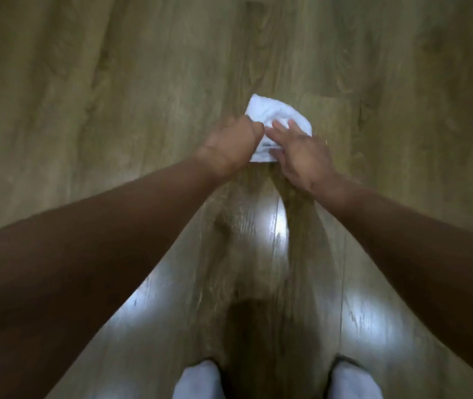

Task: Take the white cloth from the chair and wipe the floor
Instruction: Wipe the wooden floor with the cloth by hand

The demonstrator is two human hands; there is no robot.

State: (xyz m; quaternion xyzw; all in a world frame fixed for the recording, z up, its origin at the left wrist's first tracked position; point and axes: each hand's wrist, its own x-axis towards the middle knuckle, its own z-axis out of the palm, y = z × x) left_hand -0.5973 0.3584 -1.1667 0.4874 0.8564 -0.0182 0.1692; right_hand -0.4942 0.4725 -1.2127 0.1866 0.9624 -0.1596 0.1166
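A crumpled white cloth point(275, 116) lies on the wooden floor point(114, 96) ahead of me. My left hand point(231, 146) is curled into a grip on the cloth's left edge. My right hand point(301, 155) rests on the cloth's right side with fingers spread and pressing flat. Both bare forearms stretch forward from the lower corners. The near part of the cloth is hidden under my hands. The picture is slightly blurred. No chair is in view.
Wood-look planks fill the whole view, with bright light reflections point(275, 226) between my arms. My two feet in white socks point(200, 381) point(350, 378) stand at the bottom edge.
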